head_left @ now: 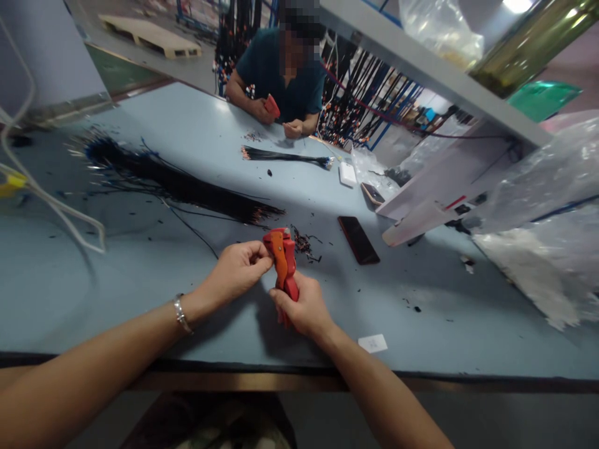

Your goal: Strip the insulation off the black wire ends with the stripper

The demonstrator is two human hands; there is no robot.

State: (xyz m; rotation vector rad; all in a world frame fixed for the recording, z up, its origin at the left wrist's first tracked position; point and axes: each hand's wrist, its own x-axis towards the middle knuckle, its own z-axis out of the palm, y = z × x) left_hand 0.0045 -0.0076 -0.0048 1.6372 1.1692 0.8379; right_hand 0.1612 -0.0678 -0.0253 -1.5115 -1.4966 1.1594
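Wire stripper (281, 259): red body, orange lever. Large wire bundle (187, 187): black, coppery tips at near end, blue touches among pale tips at far end. Smaller wire bundle (285, 156): black, orange-copper ends. Tabletop (187, 337): pale blue-grey, dark front edge. Bracelet (181, 313): silver. Smartphone (359, 240): black screen, reddish rim. Label (373, 343): white, faint grey print. Co-worker's shirt (299, 90): plain dark teal. Co-worker's tool (272, 106): red. Cable (60, 206): white; tag (12, 184): yellow. Plastic bag (543, 100): bright green. Pallet (150, 34): pale tan.
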